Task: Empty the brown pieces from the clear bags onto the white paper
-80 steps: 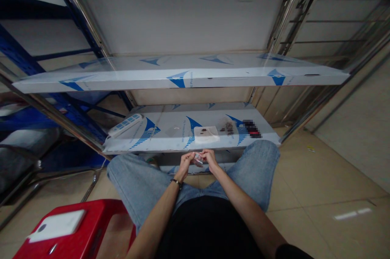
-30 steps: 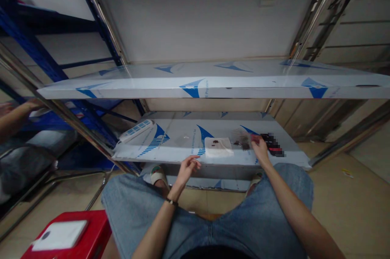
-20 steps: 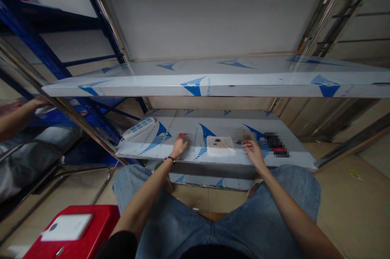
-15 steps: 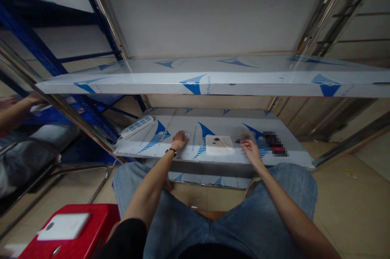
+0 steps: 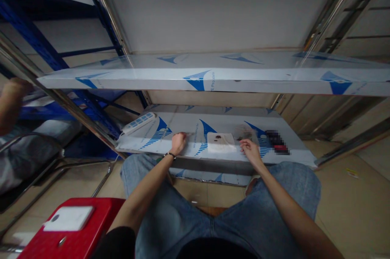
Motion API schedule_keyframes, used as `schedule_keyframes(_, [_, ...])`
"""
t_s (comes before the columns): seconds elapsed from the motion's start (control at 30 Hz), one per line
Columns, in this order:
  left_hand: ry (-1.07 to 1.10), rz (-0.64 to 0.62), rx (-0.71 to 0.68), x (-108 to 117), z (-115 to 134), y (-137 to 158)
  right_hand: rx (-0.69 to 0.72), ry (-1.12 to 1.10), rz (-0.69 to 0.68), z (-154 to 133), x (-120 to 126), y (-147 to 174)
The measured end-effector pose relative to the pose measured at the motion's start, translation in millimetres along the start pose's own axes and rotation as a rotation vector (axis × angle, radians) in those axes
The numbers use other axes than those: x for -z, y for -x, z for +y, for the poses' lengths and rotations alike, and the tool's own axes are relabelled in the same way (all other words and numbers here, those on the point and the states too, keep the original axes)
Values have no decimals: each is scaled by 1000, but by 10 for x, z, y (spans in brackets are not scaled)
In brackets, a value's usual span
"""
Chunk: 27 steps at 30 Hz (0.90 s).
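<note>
My left hand (image 5: pixel 179 142), with a dark beaded band at its wrist, rests closed on the lower shelf board (image 5: pixel 185 121). A faint clear plastic piece (image 5: pixel 190 134) sticks out to the right of its fingertips. My right hand (image 5: pixel 250 150) is also closed, thumb and fingertips together, at the near edge of a clear plastic bag (image 5: pixel 246 130) with small dark pieces in it. Whatever lies between those fingertips is too small to make out. Between the hands lies a white sheet (image 5: pixel 221 145) with a few small dark bits (image 5: pixel 218 137) on it.
An upper shelf board (image 5: pixel 262 82) spans the view above my hands. On the lower one lie a white power strip (image 5: pixel 138 123) at left and a pixelated dark-and-red thing (image 5: pixel 277 142) at right. A white phone (image 5: pixel 69 218) rests on a red stool (image 5: pixel 100 214). Another person's arm (image 5: pixel 12 100) shows far left.
My left hand, flat with fingers spread before, has curled closed. My right hand stays beside the bag. The other person's arm at left has moved, and the view has shifted slightly.
</note>
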<state>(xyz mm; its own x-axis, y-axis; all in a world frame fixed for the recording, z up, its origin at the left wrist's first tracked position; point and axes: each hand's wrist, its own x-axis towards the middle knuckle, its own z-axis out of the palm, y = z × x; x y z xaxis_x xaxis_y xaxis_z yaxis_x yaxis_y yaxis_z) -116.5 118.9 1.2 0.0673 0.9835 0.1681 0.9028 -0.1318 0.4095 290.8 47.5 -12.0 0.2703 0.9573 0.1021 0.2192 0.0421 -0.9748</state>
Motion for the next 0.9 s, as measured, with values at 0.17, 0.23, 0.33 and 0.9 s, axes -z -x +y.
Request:
schedule_keyframes(0.17, [402, 33, -13, 41, 171, 316, -41, -52, -92, -195, -242, 115])
schedule_keyframes(0.23, [541, 2, -36, 12, 286, 473, 0, -85, -162, -295, -363, 207])
schedule_keyframes(0.33, [707, -63, -67, -32, 494, 680, 71, -103, -289, -416, -549, 399])
schedule_keyframes(0.9, [984, -452, -152, -85, 781, 927, 436, 118, -279, -415, -1118, 881])
